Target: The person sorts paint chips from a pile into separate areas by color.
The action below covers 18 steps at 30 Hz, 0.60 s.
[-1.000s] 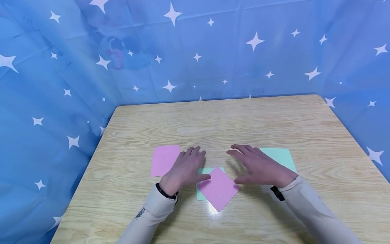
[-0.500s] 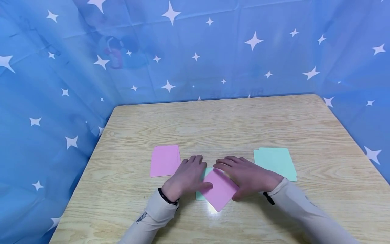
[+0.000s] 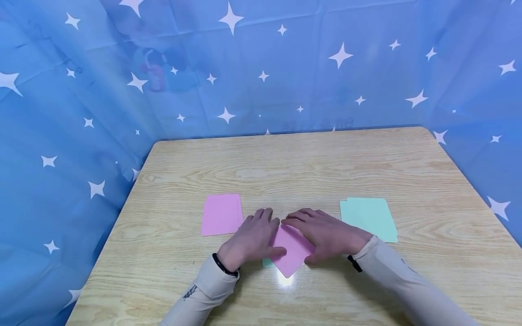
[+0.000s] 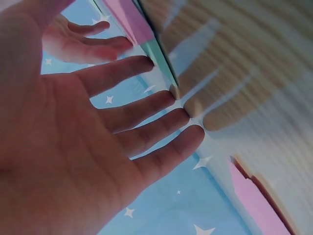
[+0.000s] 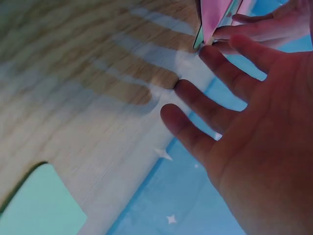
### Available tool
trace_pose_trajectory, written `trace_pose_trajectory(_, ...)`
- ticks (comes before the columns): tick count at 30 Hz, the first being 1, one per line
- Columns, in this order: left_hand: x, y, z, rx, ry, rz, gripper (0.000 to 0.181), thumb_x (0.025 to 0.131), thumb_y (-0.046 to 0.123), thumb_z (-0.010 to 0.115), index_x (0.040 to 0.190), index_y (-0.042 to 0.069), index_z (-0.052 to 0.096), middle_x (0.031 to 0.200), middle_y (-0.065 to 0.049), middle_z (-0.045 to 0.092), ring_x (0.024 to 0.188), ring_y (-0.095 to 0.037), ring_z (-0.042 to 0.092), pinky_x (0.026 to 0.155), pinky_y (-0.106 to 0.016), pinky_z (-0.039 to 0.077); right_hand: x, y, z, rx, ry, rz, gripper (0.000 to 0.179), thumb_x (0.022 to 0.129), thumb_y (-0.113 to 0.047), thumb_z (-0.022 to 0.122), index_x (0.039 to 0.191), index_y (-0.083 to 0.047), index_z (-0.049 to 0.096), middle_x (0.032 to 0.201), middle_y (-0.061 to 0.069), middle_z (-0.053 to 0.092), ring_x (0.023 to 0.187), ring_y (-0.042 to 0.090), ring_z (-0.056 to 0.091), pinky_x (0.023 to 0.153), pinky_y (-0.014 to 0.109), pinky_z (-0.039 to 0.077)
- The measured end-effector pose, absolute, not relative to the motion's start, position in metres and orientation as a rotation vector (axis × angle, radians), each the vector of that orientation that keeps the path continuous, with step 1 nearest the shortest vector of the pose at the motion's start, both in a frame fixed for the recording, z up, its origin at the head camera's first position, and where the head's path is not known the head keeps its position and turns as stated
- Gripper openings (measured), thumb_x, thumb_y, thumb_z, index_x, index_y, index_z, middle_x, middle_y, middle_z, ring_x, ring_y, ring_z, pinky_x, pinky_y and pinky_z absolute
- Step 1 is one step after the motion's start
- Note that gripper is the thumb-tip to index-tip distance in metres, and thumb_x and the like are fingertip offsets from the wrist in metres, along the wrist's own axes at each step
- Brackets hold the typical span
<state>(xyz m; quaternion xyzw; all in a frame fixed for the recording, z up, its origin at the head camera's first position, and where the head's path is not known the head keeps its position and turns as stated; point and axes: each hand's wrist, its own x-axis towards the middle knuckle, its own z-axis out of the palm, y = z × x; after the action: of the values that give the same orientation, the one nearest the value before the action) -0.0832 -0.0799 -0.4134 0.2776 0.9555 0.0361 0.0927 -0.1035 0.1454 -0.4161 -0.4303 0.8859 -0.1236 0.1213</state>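
A pink square card (image 3: 290,253) lies tilted on top of a mint green card (image 3: 267,263) in the middle of the table. On the left side of this pair is my left hand (image 3: 250,242), its fingers long and spread in the left wrist view, fingertips right at the mint card's edge and thumb over the pink card. My right hand (image 3: 326,233) reaches in from the right, fingertips at the pink card's upper corner and thumb by its right side. Its fingers look extended in the right wrist view. The hands hide much of the mint card.
Left of the hands lies a small stack of pink cards (image 3: 220,214). A stack of mint green cards (image 3: 369,218) sits to the right. The wooden table (image 3: 285,167) ends at a blue star-printed cloth (image 3: 261,63) behind it and along the sides.
My right hand has come down and left onto the pink card, uncovering the mint stack. The pink card has shifted slightly left over the mint one; the left hand has moved slightly down.
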Motion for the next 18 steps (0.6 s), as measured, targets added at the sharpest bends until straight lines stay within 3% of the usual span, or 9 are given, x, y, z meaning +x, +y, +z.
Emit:
trace_pose_trajectory(5, -0.0833, -0.0809, -0.4144, 0.814, 2.835, 0.113, 0.074, 0.08, 0.06, 0.068, 0.137, 0.014, 0.055, 0.14, -0.012, 0.046, 0.13, -0.028, 0.044, 0.096, -0.045, 0.047, -0.1034, 0.1429, -0.4145, -1.24, 2.542, -0.365, 0.102, 0.066, -0.042, 0.083, 0.152, -0.021, 0.032, 0.152, -0.001, 0.04, 0.143, 0.033, 0.031, 0.108, 0.062, 0.031)
trace_pose_trajectory(11, -0.0835, -0.0826, -0.4155, 0.826, 2.841, 0.125, 0.073, 0.08, 0.06, 0.068, 0.137, 0.017, 0.055, 0.14, -0.012, 0.046, 0.13, -0.028, 0.044, 0.096, -0.045, 0.047, -0.1044, 0.1408, -0.4131, -1.27, 2.558, -0.358, 0.1, 0.064, -0.042, 0.084, 0.149, -0.021, 0.037, 0.145, -0.003, 0.044, 0.137, 0.025, 0.037, 0.107, 0.054, 0.035)
trace_pose_trajectory(18, -0.0837, -0.0829, -0.4163, 0.838, 2.856, 0.133, 0.073, 0.077, 0.062, 0.069, 0.136, 0.02, 0.058, 0.133, -0.01, 0.049, 0.124, -0.026, 0.047, 0.092, -0.044, 0.048, -0.1063, 0.1383, -0.4129, -1.266, 2.544, -0.334, 0.102, 0.064, -0.044, 0.084, 0.15, -0.021, 0.035, 0.147, -0.005, 0.044, 0.14, 0.027, 0.034, 0.111, 0.053, 0.031)
